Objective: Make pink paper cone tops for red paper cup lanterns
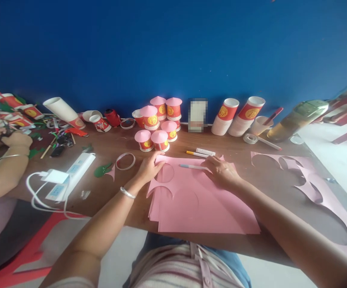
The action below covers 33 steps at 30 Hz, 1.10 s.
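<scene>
A stack of pink paper sheets [209, 212] lies before me on the table. On its upper left is a pink sheet piece with curved cut edges [165, 189], and round outlines show on the paper. My left hand [152, 168] pinches the pink paper at the top left corner, thumb on top. Over the top right part of the stack, my right hand [223, 172] is closed around a white marker with a light blue end [193, 167], which points left. A yellow-ended marker [196, 154] and a white cap-like piece [205, 152] lie just behind the paper.
Small cups with pink cone tops [160, 140] stand behind the stack. Stacked cups [225, 116], tape [250, 138] and a bottle [298, 120] are at right, with pink offcuts [334, 216]. A power strip [71, 176] lies left, near another person's hands [17, 140].
</scene>
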Each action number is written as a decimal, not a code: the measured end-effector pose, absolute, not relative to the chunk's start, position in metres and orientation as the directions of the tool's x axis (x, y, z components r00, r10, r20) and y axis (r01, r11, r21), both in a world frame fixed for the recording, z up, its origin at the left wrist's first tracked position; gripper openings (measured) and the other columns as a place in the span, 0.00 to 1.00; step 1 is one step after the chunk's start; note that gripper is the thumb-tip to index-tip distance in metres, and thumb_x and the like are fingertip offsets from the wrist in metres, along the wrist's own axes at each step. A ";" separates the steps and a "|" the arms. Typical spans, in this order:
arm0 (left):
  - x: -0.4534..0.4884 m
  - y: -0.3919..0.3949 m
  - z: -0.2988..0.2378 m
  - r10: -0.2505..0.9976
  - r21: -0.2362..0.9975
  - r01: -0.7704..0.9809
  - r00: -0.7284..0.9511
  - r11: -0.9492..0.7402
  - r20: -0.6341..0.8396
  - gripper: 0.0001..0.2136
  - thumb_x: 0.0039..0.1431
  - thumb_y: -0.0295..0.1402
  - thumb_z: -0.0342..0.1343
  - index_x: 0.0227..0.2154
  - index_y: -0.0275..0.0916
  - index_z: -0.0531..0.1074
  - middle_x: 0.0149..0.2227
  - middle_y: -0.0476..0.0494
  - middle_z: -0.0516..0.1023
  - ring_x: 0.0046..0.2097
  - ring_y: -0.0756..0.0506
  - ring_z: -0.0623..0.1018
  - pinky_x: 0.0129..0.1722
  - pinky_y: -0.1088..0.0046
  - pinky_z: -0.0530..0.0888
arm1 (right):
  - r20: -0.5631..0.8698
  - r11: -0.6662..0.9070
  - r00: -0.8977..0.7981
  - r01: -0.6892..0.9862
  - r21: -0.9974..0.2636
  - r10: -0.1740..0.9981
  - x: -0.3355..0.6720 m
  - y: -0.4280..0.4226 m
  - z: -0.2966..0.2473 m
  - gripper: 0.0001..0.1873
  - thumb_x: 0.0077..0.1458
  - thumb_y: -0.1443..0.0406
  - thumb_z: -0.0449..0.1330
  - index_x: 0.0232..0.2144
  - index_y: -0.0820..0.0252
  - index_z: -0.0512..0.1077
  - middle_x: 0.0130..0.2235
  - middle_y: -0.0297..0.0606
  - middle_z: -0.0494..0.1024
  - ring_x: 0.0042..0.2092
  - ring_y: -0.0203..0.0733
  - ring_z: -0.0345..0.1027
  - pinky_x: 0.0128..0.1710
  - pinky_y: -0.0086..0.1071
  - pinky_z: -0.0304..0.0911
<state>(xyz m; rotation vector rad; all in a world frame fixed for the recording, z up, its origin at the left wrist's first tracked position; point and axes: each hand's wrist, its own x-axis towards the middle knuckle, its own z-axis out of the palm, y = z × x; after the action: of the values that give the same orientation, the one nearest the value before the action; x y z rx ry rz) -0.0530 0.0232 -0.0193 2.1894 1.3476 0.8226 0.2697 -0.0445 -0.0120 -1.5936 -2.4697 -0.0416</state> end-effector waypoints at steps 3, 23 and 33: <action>-0.052 0.023 -0.018 0.902 0.648 0.632 0.359 -0.425 0.241 0.15 0.63 0.33 0.57 0.51 0.38 0.72 0.46 0.41 0.82 0.42 0.44 0.81 0.47 0.67 0.77 | 0.243 0.370 -0.347 0.927 -0.058 0.906 0.269 -0.046 -0.013 0.13 0.70 0.61 0.53 0.48 0.59 0.74 0.47 0.46 0.77 0.48 0.51 0.68 0.41 0.38 0.62; -0.042 0.015 0.006 0.915 0.137 0.905 0.398 -0.403 0.069 0.14 0.68 0.32 0.53 0.54 0.39 0.71 0.50 0.39 0.82 0.49 0.38 0.82 0.43 0.63 0.76 | -0.042 0.031 -0.027 0.993 0.116 0.999 0.325 -0.069 0.000 0.19 0.58 0.73 0.55 0.47 0.55 0.77 0.41 0.42 0.79 0.42 0.46 0.75 0.33 0.32 0.62; -0.033 -0.005 0.045 0.782 -0.235 0.816 0.576 -0.529 0.237 0.09 0.67 0.32 0.55 0.46 0.36 0.74 0.44 0.36 0.79 0.49 0.35 0.76 0.43 0.59 0.75 | 0.261 0.292 -0.260 0.953 -0.088 0.929 0.302 -0.032 0.003 0.31 0.65 0.50 0.58 0.64 0.60 0.65 0.62 0.51 0.72 0.64 0.58 0.64 0.57 0.48 0.68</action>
<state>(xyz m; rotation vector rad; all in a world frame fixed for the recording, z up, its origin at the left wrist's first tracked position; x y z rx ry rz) -0.0333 -0.0049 0.0451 3.0655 1.6076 0.1797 0.3023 -0.0321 0.0026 -1.7225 -2.3002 -0.1265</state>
